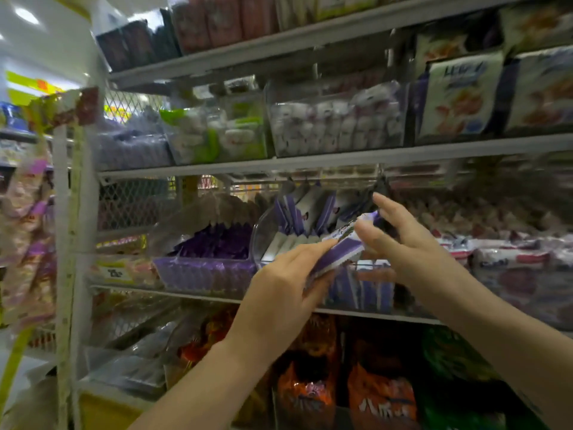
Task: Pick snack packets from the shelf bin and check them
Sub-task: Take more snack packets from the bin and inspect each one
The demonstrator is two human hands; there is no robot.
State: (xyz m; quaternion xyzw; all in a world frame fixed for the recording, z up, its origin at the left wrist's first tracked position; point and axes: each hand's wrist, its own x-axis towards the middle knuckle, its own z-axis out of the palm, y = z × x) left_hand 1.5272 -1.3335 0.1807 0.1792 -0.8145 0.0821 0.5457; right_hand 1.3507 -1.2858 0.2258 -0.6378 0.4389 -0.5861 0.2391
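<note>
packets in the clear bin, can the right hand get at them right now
Probably, once freed: the right hand is close before the upright packets in the bin, nothing between, but it pinches a held packet with the left hand.

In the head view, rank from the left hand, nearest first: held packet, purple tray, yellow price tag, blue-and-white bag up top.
1. Held packet, in the left hand itself.
2. Purple tray, just left.
3. Yellow price tag, far left.
4. Blue-and-white bag, upper right shelf.
</note>
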